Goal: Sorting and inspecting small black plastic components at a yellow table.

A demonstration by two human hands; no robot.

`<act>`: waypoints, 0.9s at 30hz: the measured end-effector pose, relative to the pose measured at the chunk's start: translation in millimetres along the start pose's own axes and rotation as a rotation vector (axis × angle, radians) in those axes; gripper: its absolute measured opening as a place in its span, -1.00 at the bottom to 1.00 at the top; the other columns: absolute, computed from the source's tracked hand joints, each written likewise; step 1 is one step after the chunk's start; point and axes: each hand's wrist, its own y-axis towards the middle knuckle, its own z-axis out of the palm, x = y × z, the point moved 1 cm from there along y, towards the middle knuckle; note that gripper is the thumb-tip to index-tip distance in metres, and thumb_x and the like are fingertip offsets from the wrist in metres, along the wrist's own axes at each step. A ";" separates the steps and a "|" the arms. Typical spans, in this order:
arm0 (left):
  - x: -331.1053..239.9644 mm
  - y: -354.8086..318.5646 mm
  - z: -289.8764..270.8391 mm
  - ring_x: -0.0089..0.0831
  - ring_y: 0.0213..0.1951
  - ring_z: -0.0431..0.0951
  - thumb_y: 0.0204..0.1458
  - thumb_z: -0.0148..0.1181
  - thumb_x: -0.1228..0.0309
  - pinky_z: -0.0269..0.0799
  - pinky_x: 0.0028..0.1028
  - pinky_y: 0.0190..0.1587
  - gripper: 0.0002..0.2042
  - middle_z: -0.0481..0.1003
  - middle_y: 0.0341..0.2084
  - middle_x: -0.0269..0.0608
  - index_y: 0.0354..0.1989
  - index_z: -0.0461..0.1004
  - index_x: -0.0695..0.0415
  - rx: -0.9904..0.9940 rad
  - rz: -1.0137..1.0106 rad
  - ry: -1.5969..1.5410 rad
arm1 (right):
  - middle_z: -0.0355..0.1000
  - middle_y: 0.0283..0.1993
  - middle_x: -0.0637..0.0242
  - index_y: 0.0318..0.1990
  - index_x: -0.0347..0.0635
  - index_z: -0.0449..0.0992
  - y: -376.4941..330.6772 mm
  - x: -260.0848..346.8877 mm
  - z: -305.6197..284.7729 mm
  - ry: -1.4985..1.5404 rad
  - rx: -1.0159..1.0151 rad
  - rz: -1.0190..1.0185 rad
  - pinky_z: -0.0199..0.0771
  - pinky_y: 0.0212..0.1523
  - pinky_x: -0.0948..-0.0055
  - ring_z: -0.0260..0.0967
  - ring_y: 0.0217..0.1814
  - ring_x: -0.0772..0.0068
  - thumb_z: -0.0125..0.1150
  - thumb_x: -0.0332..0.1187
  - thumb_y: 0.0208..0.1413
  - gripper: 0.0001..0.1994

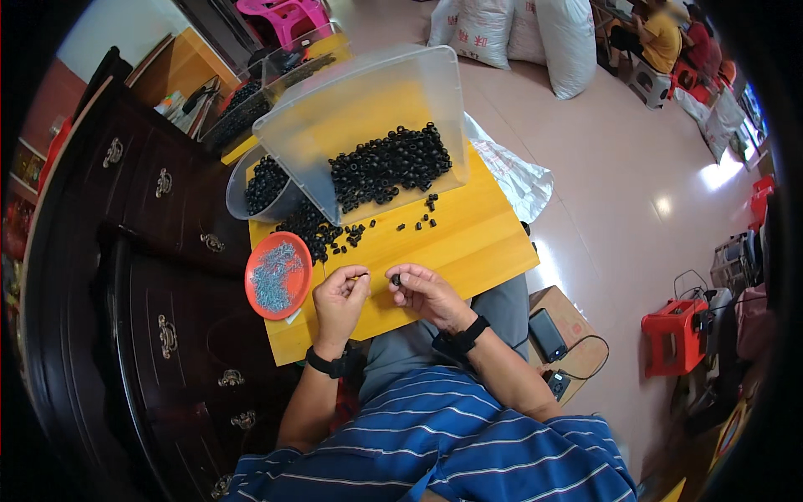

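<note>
Over the near part of a yellow wooden board (452, 243), my left hand (339, 303) is closed, thumb and forefinger pinched together. Whatever is in that pinch is too small to make out. A short way to its right, my right hand (428, 297) grips a small round black plastic piece (396, 279) between thumb and fingers. Beside my left hand sits an orange-red dish (250, 276) of tiny silvery metal pieces (274, 280), perhaps screws. Similar black pieces (305, 227) lie heaped and scattered on the board beyond my hands.
A clear plastic bin (368, 71) lies tipped toward me with many black pieces inside. Left of it stands a round clear tub (237, 188). A dark drawer cabinet (188, 309) borders the left side. A cardboard box (548, 305) with a black device (548, 335) is at right.
</note>
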 end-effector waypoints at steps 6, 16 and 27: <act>-1.8 -17.7 -12.8 -0.71 -0.41 0.45 0.11 0.16 0.63 0.38 -0.68 -0.37 -0.80 0.50 -0.35 -0.33 -0.08 0.52 0.31 -0.038 0.197 0.104 | 0.48 -0.20 0.38 0.05 -0.22 0.45 1.8 -9.2 2.3 -0.016 -0.017 -0.032 0.47 -0.16 0.62 0.42 -0.27 0.61 0.08 -0.33 0.31 -0.76; -7.3 -24.3 3.2 -0.69 -0.46 0.51 0.08 0.22 0.64 0.43 -0.66 -0.36 -0.91 0.54 -0.47 -0.33 -0.25 0.50 0.34 -0.064 0.107 -0.116 | 0.45 -0.17 0.34 0.03 -0.20 0.42 -9.6 -11.7 0.2 -0.057 -0.015 -0.079 0.46 -0.12 0.59 0.39 -0.22 0.56 0.10 -0.34 0.31 -0.78; -10.5 -23.9 8.7 -0.62 -0.44 0.54 0.06 0.27 0.59 0.46 -0.62 -0.35 -0.87 0.58 -0.43 -0.30 -0.22 0.57 0.32 0.039 0.144 0.077 | 0.45 -0.18 0.36 0.04 -0.22 0.43 -9.4 -11.2 -4.5 -0.106 -0.016 -0.061 0.47 -0.09 0.60 0.39 -0.22 0.61 0.10 -0.37 0.30 -0.77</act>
